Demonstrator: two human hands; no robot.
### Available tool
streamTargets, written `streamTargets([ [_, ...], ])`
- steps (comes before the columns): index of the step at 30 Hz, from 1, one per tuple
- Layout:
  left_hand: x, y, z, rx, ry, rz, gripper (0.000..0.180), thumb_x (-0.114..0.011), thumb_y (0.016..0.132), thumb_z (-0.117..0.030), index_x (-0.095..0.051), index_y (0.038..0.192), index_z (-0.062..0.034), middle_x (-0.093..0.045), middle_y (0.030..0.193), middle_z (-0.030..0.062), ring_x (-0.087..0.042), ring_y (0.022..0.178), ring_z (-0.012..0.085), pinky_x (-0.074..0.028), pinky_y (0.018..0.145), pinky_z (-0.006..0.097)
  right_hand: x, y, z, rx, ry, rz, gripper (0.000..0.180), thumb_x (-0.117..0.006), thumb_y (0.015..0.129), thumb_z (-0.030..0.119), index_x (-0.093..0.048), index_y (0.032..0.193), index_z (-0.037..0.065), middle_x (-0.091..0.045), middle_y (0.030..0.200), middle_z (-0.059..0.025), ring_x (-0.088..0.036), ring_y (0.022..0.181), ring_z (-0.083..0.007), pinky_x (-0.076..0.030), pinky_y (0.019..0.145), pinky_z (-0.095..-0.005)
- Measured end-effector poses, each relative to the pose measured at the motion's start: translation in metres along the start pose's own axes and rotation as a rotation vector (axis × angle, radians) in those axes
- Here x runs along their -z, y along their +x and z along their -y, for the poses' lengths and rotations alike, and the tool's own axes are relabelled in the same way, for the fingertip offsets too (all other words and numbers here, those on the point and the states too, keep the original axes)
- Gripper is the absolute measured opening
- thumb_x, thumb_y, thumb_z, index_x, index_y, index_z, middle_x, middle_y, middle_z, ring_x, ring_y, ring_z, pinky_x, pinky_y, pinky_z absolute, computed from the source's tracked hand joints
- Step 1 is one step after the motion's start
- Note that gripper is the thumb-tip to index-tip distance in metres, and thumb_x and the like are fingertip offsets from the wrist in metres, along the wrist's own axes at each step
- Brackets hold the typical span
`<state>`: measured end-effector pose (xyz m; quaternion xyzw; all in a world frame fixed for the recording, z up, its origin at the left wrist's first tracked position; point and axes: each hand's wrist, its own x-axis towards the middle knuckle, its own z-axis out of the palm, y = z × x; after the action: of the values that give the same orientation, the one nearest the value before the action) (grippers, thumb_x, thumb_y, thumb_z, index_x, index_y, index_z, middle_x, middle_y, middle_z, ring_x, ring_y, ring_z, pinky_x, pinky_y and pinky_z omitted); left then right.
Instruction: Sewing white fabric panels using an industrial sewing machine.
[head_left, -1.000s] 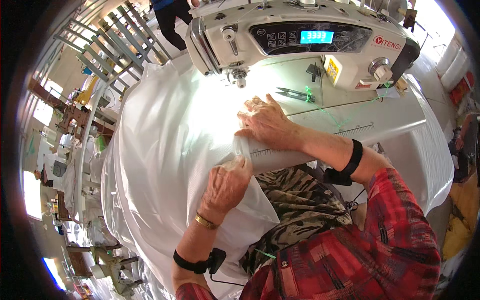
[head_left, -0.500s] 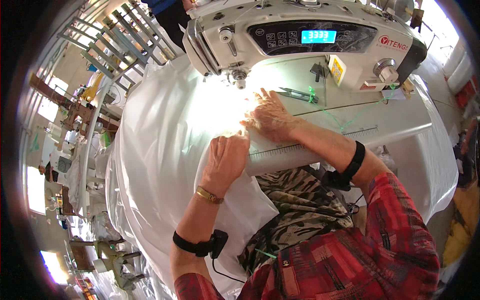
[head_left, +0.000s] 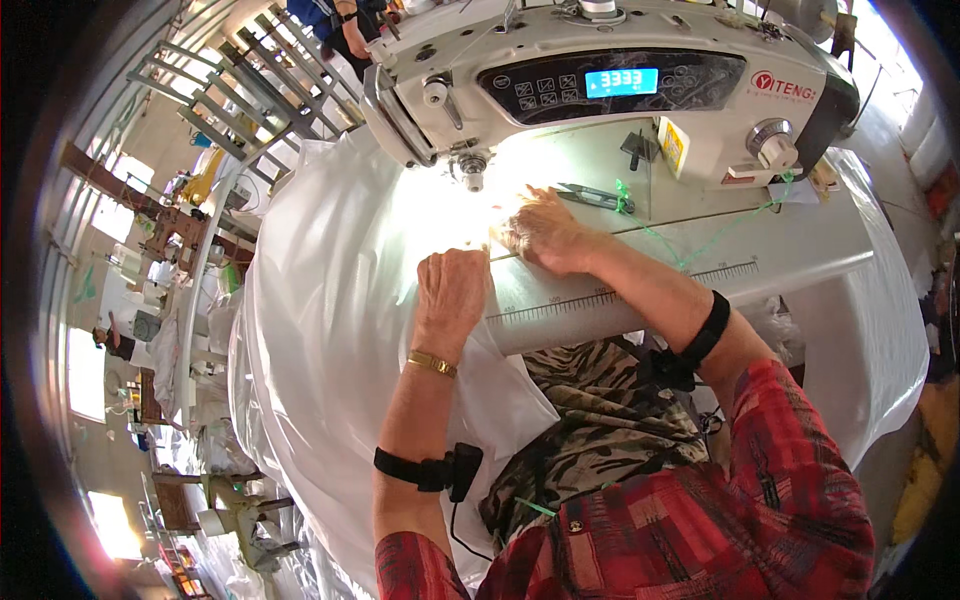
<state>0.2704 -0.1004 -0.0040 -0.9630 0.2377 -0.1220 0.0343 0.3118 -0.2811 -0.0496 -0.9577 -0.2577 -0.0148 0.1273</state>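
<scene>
White, slightly sheer fabric [head_left: 310, 270] spreads over the left of the sewing table and hangs down toward my lap. My left hand [head_left: 452, 290] is closed, knuckles up, on the fabric's near edge. Just right of it, my right hand [head_left: 548, 232] bends its fingers inward and pinches at the same edge; glare washes out its fingertips. Both hands are in front of the white sewing machine's [head_left: 450, 125] needle area, under a bright lamp. The needle and presser foot are lost in the light.
Black thread snips [head_left: 590, 197], tied with green string [head_left: 690, 250], lie right of my right hand. A ruler scale [head_left: 620, 295] runs along the table's front. A small black part [head_left: 637, 148] sits under the machine arm. Metal racks [head_left: 215, 95] and another person [head_left: 350, 35] are beyond.
My left hand has turned more knuckles-up, and its forearm has swung slightly right. My right hand has shifted a little right. The person at the back shows more of an arm.
</scene>
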Motion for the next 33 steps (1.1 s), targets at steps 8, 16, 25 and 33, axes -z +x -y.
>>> streamTargets([
  [8,0.010,-0.032,-0.012,-0.099,-0.104,-0.295,0.024,-0.053,0.088,-0.014,-0.059,0.067,-0.0017,-0.060,0.068,0.0164,-0.062,0.065,0.0329,-0.046,0.064,0.045,0.019,-0.002,0.019,-0.052,0.167,-0.080,0.030,-0.043,0.096,0.026,-0.059,0.114,0.008,-0.056,0.118,-0.0168,-0.045,0.118,-0.0361,-0.032,0.101,-0.0539],
  [16,0.003,-0.030,0.000,-0.180,-0.020,-0.171,0.014,-0.054,0.089,-0.016,-0.060,0.082,-0.0057,-0.066,0.078,0.0190,-0.066,0.074,0.0314,-0.051,0.072,0.041,0.022,-0.007,0.028,0.001,0.028,-0.085,0.028,-0.046,0.094,0.026,-0.064,0.097,0.005,-0.057,0.110,-0.0170,-0.048,0.114,-0.0343,-0.034,0.099,-0.0556],
  [25,-0.002,-0.002,0.006,-0.124,-0.051,-0.041,0.019,-0.053,0.091,-0.014,-0.063,0.080,-0.0015,-0.065,0.080,0.0222,-0.065,0.072,0.0351,-0.051,0.069,0.045,-0.011,0.009,0.015,-0.065,0.031,0.011,0.043,-0.050,0.091,0.030,-0.055,0.131,0.015,-0.040,0.148,-0.0124,-0.013,0.146,-0.0350,-0.001,0.116,-0.0577],
  [33,0.014,-0.009,-0.008,0.022,-0.156,-0.041,0.021,-0.053,0.090,-0.018,-0.062,0.077,-0.0033,-0.064,0.073,0.0180,-0.064,0.068,0.0351,-0.048,0.066,0.046,-0.010,0.006,0.010,-0.016,0.085,-0.050,0.045,-0.048,0.093,0.037,-0.054,0.132,0.016,-0.039,0.149,-0.0087,-0.014,0.146,-0.0323,-0.001,0.117,-0.0560],
])
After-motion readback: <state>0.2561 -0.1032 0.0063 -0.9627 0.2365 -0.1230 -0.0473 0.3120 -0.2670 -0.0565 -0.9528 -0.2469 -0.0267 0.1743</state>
